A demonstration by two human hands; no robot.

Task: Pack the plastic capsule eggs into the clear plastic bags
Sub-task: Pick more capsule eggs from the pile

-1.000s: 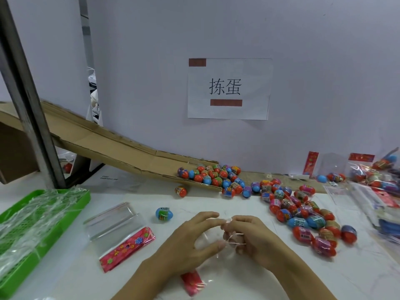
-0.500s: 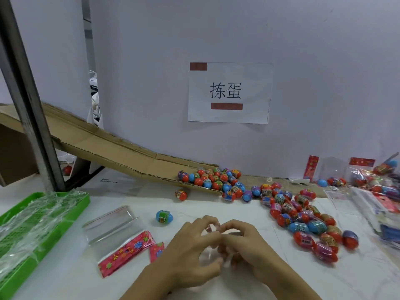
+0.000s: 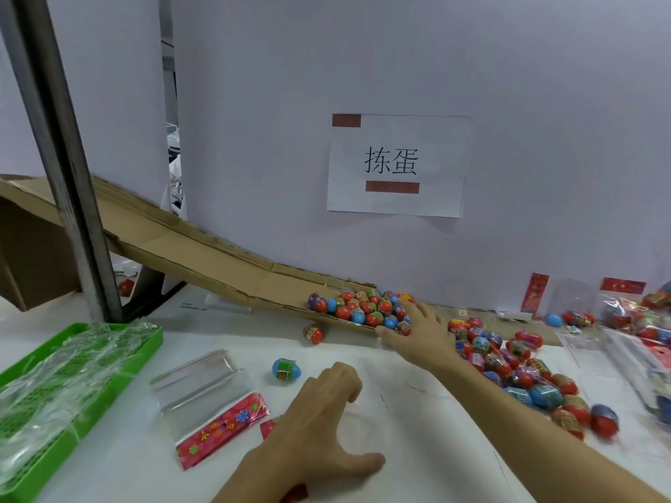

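Several red and blue capsule eggs (image 3: 363,309) lie heaped at the low end of a cardboard chute (image 3: 188,248). My right hand (image 3: 417,326) reaches to that heap, its fingers spread over the nearest eggs. My left hand (image 3: 319,422) rests on a clear bag (image 3: 374,419) flat on the white table, thumb splayed to the right. The bag is faint, and its red header (image 3: 268,428) shows beside my wrist. A single blue egg (image 3: 287,370) and a single red egg (image 3: 313,334) lie loose between the hands and the chute. More eggs (image 3: 515,364) are strewn to the right of my right forearm.
A stack of empty clear bags (image 3: 203,386) with floral red headers lies left of my left hand. At the far left stands a green tray (image 3: 152,339) with plastic film in it, behind it a metal post (image 3: 72,176). Filled bags (image 3: 650,317) crowd the right edge.
Both hands were together working at the bag's mouth. Now my right hand has left the bag and stretched forward to the eggs on the chute, while my left hand stays on the bag.
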